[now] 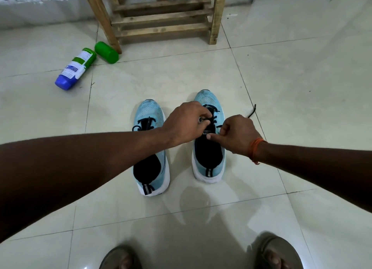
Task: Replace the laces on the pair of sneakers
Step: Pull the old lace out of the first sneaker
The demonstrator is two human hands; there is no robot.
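Two light blue sneakers with black tongues and white soles stand side by side on the tiled floor, toes pointing away from me. The left sneaker [150, 115] carries a black lace partly threaded near its tongue. Over the right sneaker [208, 158], my left hand [186, 123] pinches the black lace [210, 118] at the eyelets. My right hand [237, 136] is closed on the lace just right of the tongue. A loose lace end [252, 111] sticks out past my right hand onto the floor.
A wooden stool frame [161, 17] stands beyond the shoes. A green and blue bottle [75, 68] lies on its side at the left with a green cap [106, 52] beside it. My sandalled feet [277, 254] show at the bottom edge.
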